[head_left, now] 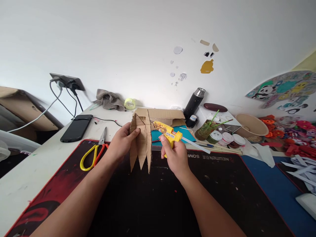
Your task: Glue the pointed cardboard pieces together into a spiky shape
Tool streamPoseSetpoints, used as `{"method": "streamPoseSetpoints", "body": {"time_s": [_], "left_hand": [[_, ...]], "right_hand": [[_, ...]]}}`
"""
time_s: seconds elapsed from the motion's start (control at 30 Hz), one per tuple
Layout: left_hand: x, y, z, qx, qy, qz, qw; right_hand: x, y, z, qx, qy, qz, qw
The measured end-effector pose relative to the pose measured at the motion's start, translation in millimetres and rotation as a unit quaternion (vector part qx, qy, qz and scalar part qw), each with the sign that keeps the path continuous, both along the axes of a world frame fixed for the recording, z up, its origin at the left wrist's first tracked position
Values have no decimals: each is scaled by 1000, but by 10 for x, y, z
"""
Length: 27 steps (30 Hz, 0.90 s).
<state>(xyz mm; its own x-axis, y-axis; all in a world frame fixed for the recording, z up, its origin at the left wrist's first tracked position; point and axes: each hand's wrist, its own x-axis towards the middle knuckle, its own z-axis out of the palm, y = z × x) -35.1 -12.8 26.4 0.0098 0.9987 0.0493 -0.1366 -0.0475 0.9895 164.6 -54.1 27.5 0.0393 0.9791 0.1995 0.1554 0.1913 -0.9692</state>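
My left hand (122, 140) is closed round a brown cardboard piece (142, 141) cut into long pointed strips that hang down over the black desk mat (138, 197). My right hand (174, 154) grips a yellow hot glue gun (168, 131), its nozzle pointing left at the upper edge of the cardboard. A clear glue stick (197, 144) pokes out of the gun's back toward the right.
Yellow-handled scissors (95, 151) and a black phone (76, 127) lie at the left. A cardboard box (160, 115), a black flask (194, 102), paint pots (223, 136), a paper bowl (250, 126) and paper scraps (302, 168) crowd the back and right.
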Motion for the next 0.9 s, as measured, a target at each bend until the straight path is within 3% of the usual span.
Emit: {"method": "streamPoseSetpoints", "body": {"time_s": [0.2,0.6,0.9], "left_hand": [[-37,14,-35,8,13,23,1000],[27,18,-118,39,24,39,998],[93,-36,-37,52,78,56,994]], "right_hand": [[-31,-51,59,33,21,-3,999],[-89,-62,-32,6,-31,26,999],[-87,-63,-55,23,-58,-5,998]]}}
